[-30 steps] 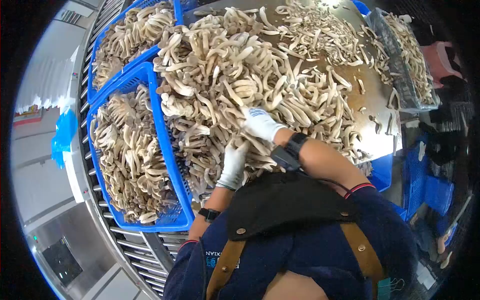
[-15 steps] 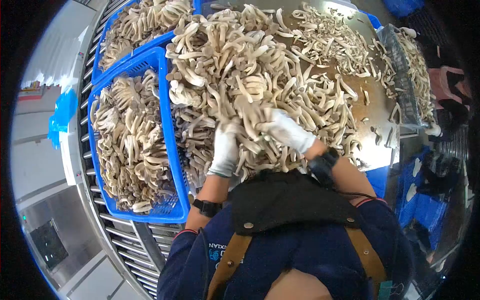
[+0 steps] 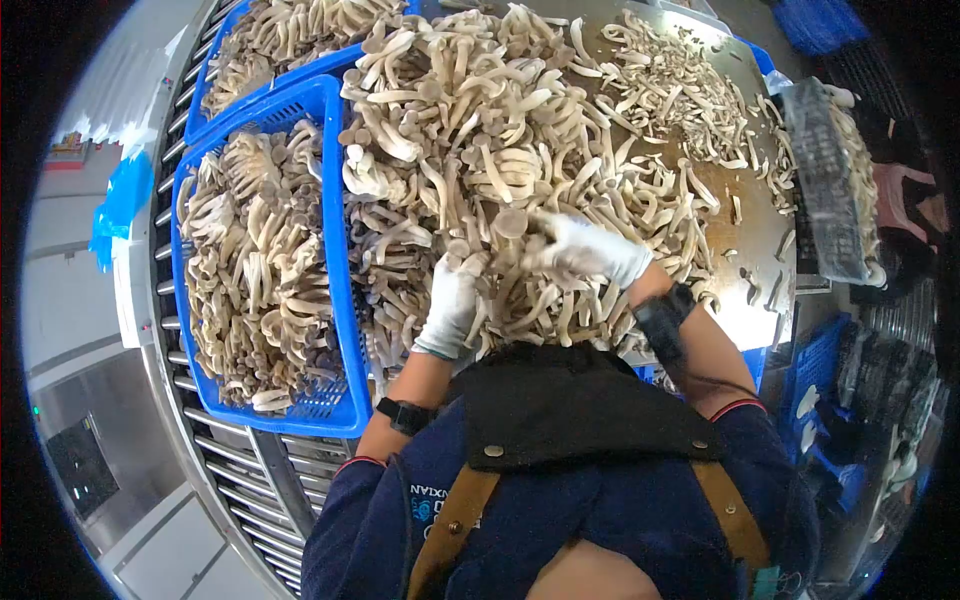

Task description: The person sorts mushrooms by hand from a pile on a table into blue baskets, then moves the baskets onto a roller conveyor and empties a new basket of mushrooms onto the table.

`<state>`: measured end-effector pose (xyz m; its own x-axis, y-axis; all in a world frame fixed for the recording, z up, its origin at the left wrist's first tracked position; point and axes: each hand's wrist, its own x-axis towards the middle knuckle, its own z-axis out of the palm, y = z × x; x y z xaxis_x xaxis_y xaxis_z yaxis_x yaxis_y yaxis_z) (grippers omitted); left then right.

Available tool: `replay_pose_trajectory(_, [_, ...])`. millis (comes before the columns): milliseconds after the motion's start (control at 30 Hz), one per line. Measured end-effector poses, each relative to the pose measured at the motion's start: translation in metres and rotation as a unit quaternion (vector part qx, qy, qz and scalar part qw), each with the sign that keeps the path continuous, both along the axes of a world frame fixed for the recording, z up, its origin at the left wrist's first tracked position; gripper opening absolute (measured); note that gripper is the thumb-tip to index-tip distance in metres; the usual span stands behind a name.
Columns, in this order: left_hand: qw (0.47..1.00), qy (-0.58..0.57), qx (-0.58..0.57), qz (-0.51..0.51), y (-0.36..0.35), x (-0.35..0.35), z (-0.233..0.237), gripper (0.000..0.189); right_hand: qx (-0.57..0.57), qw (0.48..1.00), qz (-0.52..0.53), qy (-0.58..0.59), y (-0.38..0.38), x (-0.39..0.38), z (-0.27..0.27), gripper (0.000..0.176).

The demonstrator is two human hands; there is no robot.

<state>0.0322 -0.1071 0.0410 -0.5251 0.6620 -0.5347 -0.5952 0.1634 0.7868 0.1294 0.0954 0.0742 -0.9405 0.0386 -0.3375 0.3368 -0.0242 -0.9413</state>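
Observation:
A big heap of brown-capped, pale-stemmed mushrooms [image 3: 480, 110] covers the table in front of me. My left hand [image 3: 455, 305], in a white glove, is closed around mushrooms at the near side of the heap, with a round cap showing above its fingers. My right hand [image 3: 592, 250], also gloved, reaches into the heap beside it. Its fingers look apart and slightly blurred, close to a mushroom with a wide cap [image 3: 510, 222]; nothing clearly sits in their grip.
A blue crate [image 3: 345, 260] full of mushrooms stands left on a roller conveyor [image 3: 235, 465], with another blue crate [image 3: 300, 68] behind it. Small mushroom pieces [image 3: 680, 95] lie on the metal table [image 3: 735, 200]. At right a person's gloved hand [image 3: 876, 274] holds a grey crate [image 3: 825, 185].
My right hand has shifted slightly right, away from my left, which stays low at the heap. The grey crate at right has moved outward and tilted. The view has shifted slightly.

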Motion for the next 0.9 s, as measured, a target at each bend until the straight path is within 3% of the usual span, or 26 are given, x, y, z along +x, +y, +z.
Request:
replay_pose_trajectory(33, [0.998,0.008,-0.049,-0.045,0.001,-0.004,0.028,0.023,0.004,0.999,0.039,-0.002,0.006,-0.007,0.006,0.080])
replay_pose_trajectory(67, [0.998,0.030,0.037,-0.029,0.006,0.003,0.017,0.024,-0.002,0.998,0.049,0.025,0.001,-0.015,0.003,0.063])
replay_pose_trajectory(100, [0.998,-0.035,0.057,-0.022,0.007,0.011,0.012,0.024,-0.057,0.989,0.111,-0.077,0.001,-0.023,0.000,0.059])
replay_pose_trajectory(167, [1.000,0.022,0.010,0.016,0.003,0.004,-0.004,0.023,-0.164,0.981,0.016,-0.102,-0.001,-0.028,-0.003,0.052])
replay_pose_trajectory(233, [0.984,-0.064,0.096,0.135,-0.012,-0.011,-0.008,0.027,-0.128,0.989,-0.064,-0.032,0.004,-0.024,-0.001,0.050])
replay_pose_trajectory(267, [0.971,-0.092,0.123,0.182,-0.018,-0.017,-0.006,0.031,-0.074,0.994,-0.071,-0.023,0.005,-0.021,-0.010,0.053])
replay_pose_trajectory(300, [0.983,-0.075,0.084,0.142,-0.020,-0.013,-0.009,0.034,0.120,0.991,0.016,0.055,0.010,-0.013,-0.018,0.054])
replay_pose_trajectory(333, [0.992,-0.057,0.047,0.099,-0.020,-0.009,-0.013,0.037,0.309,0.936,0.100,0.133,0.017,-0.003,-0.024,0.055])
replay_pose_trajectory(400, [1.000,0.006,0.007,0.019,-0.014,-0.002,-0.008,0.051,0.314,0.923,0.209,0.077,0.036,-0.017,-0.001,0.059])
replay_pose_trajectory(433, [0.999,0.048,-0.004,-0.004,-0.008,-0.003,0.006,0.052,0.058,0.996,0.005,-0.070,0.047,-0.048,0.036,0.062])
replay_pose_trajectory(500, [0.989,0.134,-0.022,-0.059,0.009,-0.012,0.032,0.056,0.287,0.957,0.040,-0.012,0.050,-0.072,-0.003,0.069])
replay_pose_trajectory(533, [0.996,0.055,-0.033,-0.062,0.017,-0.011,0.031,0.057,0.428,0.901,0.059,0.020,0.045,-0.076,-0.026,0.072])
replay_pose_trajectory(567, [0.999,-0.010,-0.008,-0.045,0.018,-0.015,0.008,0.055,0.606,0.786,0.106,0.068,0.035,-0.077,-0.048,0.076])
replay_pose_trajectory(600, [0.997,-0.075,0.018,-0.026,0.017,-0.018,-0.032,0.054,0.641,0.758,0.119,0.015,0.025,-0.079,-0.059,0.086])
replay_pose_trajectory(633, [0.994,-0.105,0.017,-0.012,0.017,-0.020,-0.028,0.051,0.647,0.758,0.083,0.031,0.018,-0.073,-0.062,0.084])
replay_pose_trajectory(767, [0.990,-0.112,0.044,0.073,0.012,-0.021,-0.010,0.044,0.458,0.888,-0.003,0.039,0.035,-0.065,-0.034,0.074])
replay_pose_trajectory(800, [0.992,-0.078,0.059,0.084,0.016,-0.020,-0.003,0.042,0.295,0.953,-0.057,0.048,0.041,-0.054,-0.041,0.067])
replay_pose_trajectory(867, [0.993,-0.075,0.060,0.075,0.027,-0.019,-0.021,0.040,0.185,0.977,-0.104,0.034,0.054,-0.037,-0.051,0.059])
replay_pose_trajectory(900, [0.993,-0.071,0.060,0.068,0.032,-0.022,-0.031,0.039,0.245,0.964,-0.103,0.015,0.056,-0.035,-0.052,0.059])
